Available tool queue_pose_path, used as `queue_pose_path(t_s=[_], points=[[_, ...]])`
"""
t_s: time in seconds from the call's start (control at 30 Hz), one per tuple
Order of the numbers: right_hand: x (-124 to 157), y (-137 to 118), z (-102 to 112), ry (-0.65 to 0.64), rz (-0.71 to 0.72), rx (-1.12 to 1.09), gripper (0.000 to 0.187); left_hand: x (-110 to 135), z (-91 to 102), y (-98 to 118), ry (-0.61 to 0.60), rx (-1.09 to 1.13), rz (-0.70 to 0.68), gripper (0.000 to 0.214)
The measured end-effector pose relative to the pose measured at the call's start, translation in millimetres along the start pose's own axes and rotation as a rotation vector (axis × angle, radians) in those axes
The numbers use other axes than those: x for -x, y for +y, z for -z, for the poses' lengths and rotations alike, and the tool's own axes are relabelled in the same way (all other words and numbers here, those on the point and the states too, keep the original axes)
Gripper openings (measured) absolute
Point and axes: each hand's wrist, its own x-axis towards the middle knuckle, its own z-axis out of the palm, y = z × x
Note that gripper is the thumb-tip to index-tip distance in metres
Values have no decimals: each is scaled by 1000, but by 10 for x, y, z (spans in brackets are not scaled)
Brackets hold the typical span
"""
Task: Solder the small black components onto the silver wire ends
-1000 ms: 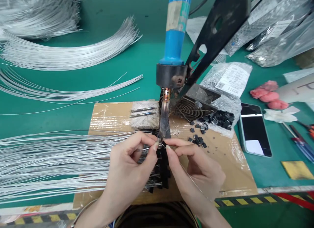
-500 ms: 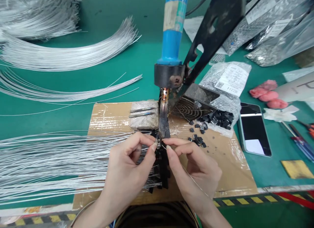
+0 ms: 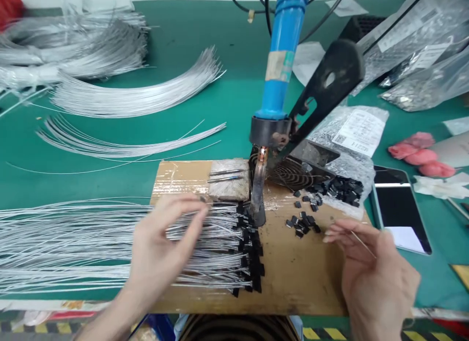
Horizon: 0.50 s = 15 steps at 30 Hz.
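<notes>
My left hand (image 3: 161, 243) is over the bundle of thin silvery wires (image 3: 91, 233), its thumb and forefinger pinched close together. Whatever lies between those fingertips is too small to make out. Black connectors (image 3: 252, 258) cap the right ends of the wires in a stacked row. To the right, my right hand (image 3: 377, 272) is curled above the cardboard with a thin solder wire (image 3: 362, 244) across its fingers. A soldering iron (image 3: 280, 82) with a blue handle points down between my hands, its tip (image 3: 257, 194) just above the connectors.
A black stand arm (image 3: 326, 87) clamps the iron. Loose black connector pieces (image 3: 302, 223) lie on the cardboard (image 3: 293, 277), close to a plastic bag (image 3: 359, 131). Tweezer-like metal tools rest on a pale block (image 3: 229, 187). A phone (image 3: 399, 209) lies at the right. More wire bundles (image 3: 139, 99) lie behind.
My hands have parted from the iron's tip: the left moved left over the wires, the right moved right with the solder wire. The camera view has shifted too.
</notes>
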Motion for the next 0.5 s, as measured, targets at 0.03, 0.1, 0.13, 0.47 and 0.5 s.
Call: queue_pose_path(t_s=[0.03,0.1,0.13,0.47,0.5], points=[[-7,8,1,9,-5,8,33,-142,54,-83,58,-99,-28,8],[-14,22,-11,8,-11,18,31,-502,143,-297,31,-329,-7,10],[-16,30,-18,6,-6,19,31,-704,172,-419,24,-370,18,16],[-65,103,-2,16,-12,17,29,-1825,33,-1033,71,-388,61,17],[-63,102,-4,15,-11,21,29,-1793,29,-1005,83,-390,45,18]])
